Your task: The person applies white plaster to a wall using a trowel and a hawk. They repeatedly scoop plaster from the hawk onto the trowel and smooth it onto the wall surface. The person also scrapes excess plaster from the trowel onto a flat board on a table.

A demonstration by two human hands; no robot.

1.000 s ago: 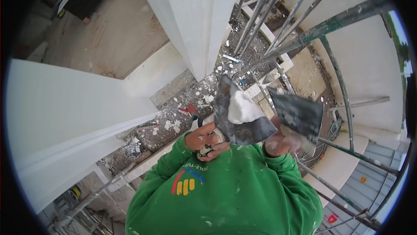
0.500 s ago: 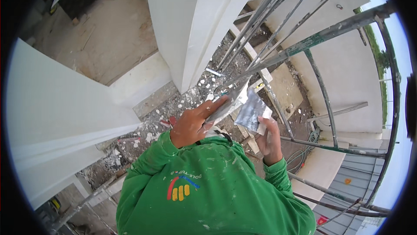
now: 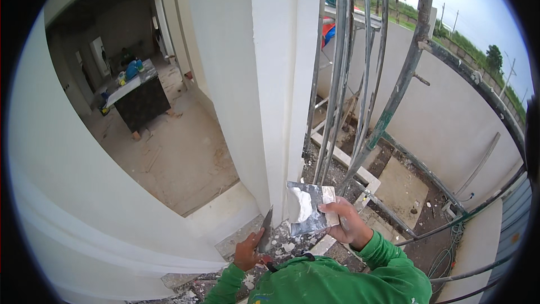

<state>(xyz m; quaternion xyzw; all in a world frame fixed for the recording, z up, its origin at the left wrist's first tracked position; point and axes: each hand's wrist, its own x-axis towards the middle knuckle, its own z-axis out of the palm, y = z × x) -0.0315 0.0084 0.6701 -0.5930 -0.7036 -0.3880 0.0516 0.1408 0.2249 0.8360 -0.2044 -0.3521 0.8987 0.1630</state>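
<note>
My left hand (image 3: 247,251) is closed round a putty knife (image 3: 266,229), whose grey blade points up and is seen nearly edge-on. My right hand (image 3: 347,224) grips a flat, roughly square metal putty plate (image 3: 315,226) by its right side, thumb on top. A thick smear of white putty (image 3: 304,203) lies on the left half of the plate. The knife and the plate are apart, with the knife lower and to the left. Right ahead of both hands rises a white wall corner (image 3: 275,107).
Scaffold pipes (image 3: 388,110) stand at right, with a green-flecked frame round me. Through the opening at left, a dark block-like table (image 3: 143,101) stands on a dusty floor (image 3: 185,163). Putty-spattered ground (image 3: 288,246) lies below. A coiled hose (image 3: 447,253) lies lower right.
My view has tilted up. The knife has moved away from the plate, down and left. White putty now shows as a thick smear on the plate, and the knife blade carries little.
</note>
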